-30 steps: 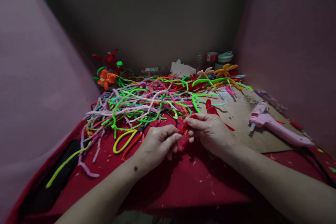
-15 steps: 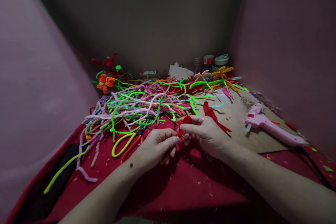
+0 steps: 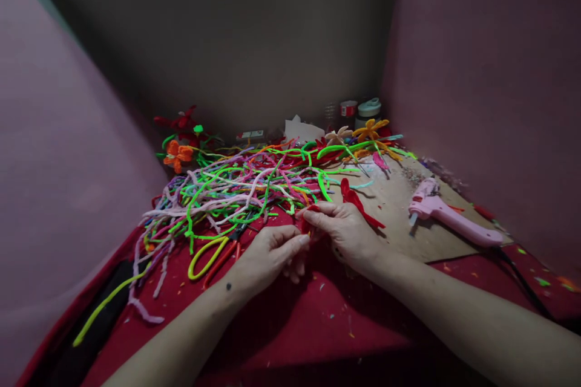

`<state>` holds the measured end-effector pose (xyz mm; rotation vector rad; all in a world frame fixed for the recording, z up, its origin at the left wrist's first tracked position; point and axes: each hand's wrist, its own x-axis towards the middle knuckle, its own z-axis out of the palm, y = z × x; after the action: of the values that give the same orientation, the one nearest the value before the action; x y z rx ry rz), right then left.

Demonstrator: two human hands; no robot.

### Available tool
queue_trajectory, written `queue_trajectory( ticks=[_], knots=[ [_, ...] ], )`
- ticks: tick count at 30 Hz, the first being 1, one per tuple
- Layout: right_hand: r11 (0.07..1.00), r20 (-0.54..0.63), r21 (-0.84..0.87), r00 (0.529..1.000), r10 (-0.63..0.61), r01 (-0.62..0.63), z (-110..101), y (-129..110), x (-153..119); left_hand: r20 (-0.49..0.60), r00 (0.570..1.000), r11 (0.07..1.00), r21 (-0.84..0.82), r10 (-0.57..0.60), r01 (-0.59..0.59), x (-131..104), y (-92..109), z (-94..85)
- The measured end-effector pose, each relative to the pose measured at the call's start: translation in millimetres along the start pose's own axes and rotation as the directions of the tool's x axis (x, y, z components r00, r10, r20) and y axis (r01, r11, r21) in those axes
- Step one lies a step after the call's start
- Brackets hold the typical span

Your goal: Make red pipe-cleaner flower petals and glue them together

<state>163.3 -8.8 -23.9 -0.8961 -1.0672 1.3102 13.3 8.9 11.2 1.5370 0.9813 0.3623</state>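
Between my fingertips is a small red pipe-cleaner piece [image 3: 307, 225], mostly hidden by the fingers. My left hand [image 3: 276, 251] pinches its near side, thumb and forefinger together. From the other side my right hand [image 3: 342, 230] grips it, thumb over the bent fingers. Just beyond the right hand, another red pipe-cleaner piece [image 3: 358, 204] lies on a brown board [image 3: 394, 217]. To the left of my left hand rest pliers [image 3: 211, 260] with one yellow and one red handle, their jaws partly under the pile of coloured pipe cleaners [image 3: 236, 187].
A pink glue gun [image 3: 449, 211] lies on the board at right, its cord running toward the front right. Finished flowers in orange [image 3: 178, 156] and yellow-orange [image 3: 370, 129] stand at the back. A lidded bottle [image 3: 369, 109] is behind them. Scraps dot the red cloth [image 3: 318, 326].
The view has shifted a little, so the table things sit slightly left and lower. Less of the red piece shows between my fingers, as the right hand has turned over it.
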Motion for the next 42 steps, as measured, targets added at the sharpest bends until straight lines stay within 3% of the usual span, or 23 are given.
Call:
queue_trajectory(
  ticks=[5, 9, 11, 14, 17, 19, 22, 27, 28, 30, 33, 35, 37, 39, 42],
  knots=[
    [0.963, -0.135, -0.217, 0.972, -0.191, 0.159, 3.3, -6.4, -4.5, 0.045, 0.999, 0.952, -0.305, -0.029, 0.041, 3.9, -6.7, 8.8],
    [0.996, 0.022, 0.082, 1.000, 0.021, -0.023, 0.6, -10.8, -1.6, 0.061, 0.998, 0.904, -0.427, -0.007, 0.032, 2.6, -7.9, 8.4],
    [0.990, 0.072, 0.137, 0.997, 0.032, -0.042, -1.0, -10.2, 0.3, 0.071, 0.997, 0.888, -0.458, -0.010, 0.041, 2.2, -7.9, 7.7],
    [0.997, -0.013, 0.071, 1.000, -0.019, 0.020, 0.0, -9.2, -0.4, 0.079, 0.997, 0.869, -0.491, -0.015, 0.052, 2.5, -7.5, 8.3],
    [0.983, -0.087, -0.136, 0.987, -0.132, 0.120, 2.1, -8.7, -5.4, 0.105, 0.994, 0.844, -0.533, -0.009, 0.064, 2.4, -5.4, 10.9],
    [0.909, -0.064, -0.333, 0.955, -0.288, 0.252, 1.8, -7.1, -9.0, 0.137, 0.991, 0.817, -0.571, -0.008, 0.085, 1.6, -3.1, 12.9],
    [0.723, 0.064, -0.552, 0.885, -0.460, 0.416, -0.6, -3.3, -11.8, 0.180, 0.983, 0.764, -0.630, -0.035, 0.142, -1.0, 0.1, 14.6],
    [0.549, 0.169, -0.682, 0.834, -0.525, 0.484, -3.0, -6.3, -11.1, 0.183, 0.981, 0.748, -0.642, -0.061, 0.167, -7.6, -1.1, 11.3],
    [0.508, 0.178, -0.703, 0.815, -0.552, 0.498, -3.2, -9.1, -11.6, 0.187, 0.980, 0.756, -0.633, -0.063, 0.169, -8.4, -2.5, 9.9],
    [0.371, 0.224, -0.743, 0.729, -0.646, 0.557, -3.1, -15.6, -14.4, 0.198, 0.978, 0.787, -0.593, -0.067, 0.174, -7.7, -5.7, 6.8],
    [0.111, 0.382, -0.727, 0.534, -0.754, 0.678, 0.7, -22.3, -22.1, 0.132, 0.990, 0.875, -0.473, -0.048, 0.106, 0.4, -6.0, 3.1],
    [-0.032, 0.543, -0.608, 0.386, -0.745, 0.793, 6.1, -21.4, -26.7, 0.010, 0.999, 0.924, -0.380, -0.034, 0.036, 9.7, -0.4, 2.2],
    [-0.127, 0.663, -0.501, 0.286, -0.691, 0.856, 12.4, -16.7, -29.0, -0.084, 0.996, 0.956, -0.293, -0.043, 0.017, 20.1, 9.2, 3.0],
    [-0.141, 0.699, -0.475, 0.276, -0.659, 0.868, 17.3, -10.8, -29.0, -0.071, 0.997, 0.981, -0.194, -0.009, -0.005, 30.7, 19.7, 5.6],
    [-0.097, 0.689, -0.503, 0.331, -0.644, 0.859, 20.0, -3.9, -27.1, -0.047, 0.998, 0.997, -0.068, 0.038, -0.041, 47.6, 30.7, 11.7]
  ],
)
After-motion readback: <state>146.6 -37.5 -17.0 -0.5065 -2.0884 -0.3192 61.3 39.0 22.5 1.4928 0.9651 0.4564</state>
